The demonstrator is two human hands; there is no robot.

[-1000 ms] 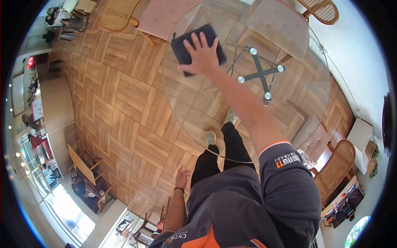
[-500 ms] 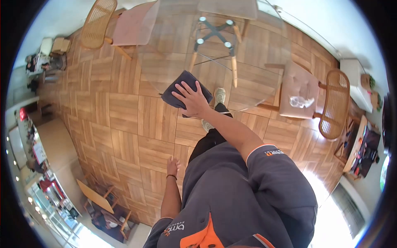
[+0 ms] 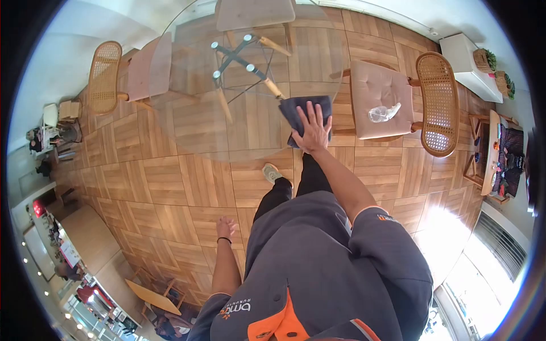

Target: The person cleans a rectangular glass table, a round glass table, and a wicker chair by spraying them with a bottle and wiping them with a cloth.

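My right hand point(image 3: 314, 129) lies flat on a folded dark grey cloth point(image 3: 293, 111), fingers spread and pointing away from me. The cloth rests at the near right edge of a round clear glass table point(image 3: 193, 128). Through the glass show the table's crossed metal frame point(image 3: 233, 55) and wooden legs. My left hand point(image 3: 225, 227) hangs low at my left side above the wood floor, fingers apart, with nothing in it and a dark band at the wrist.
A cushioned chair with a cane back point(image 3: 438, 105) stands right of the table, a crumpled clear plastic item point(image 3: 384, 113) on its seat. Another cane-backed chair point(image 3: 105, 77) is at the left, and a pale seat point(image 3: 256, 14) is at the far side. A white cabinet point(image 3: 466, 59) stands by the wall.
My right hand and the cloth have moved rightward along the table's near edge. My body and view have shifted right too. My left hand still hangs at my side.
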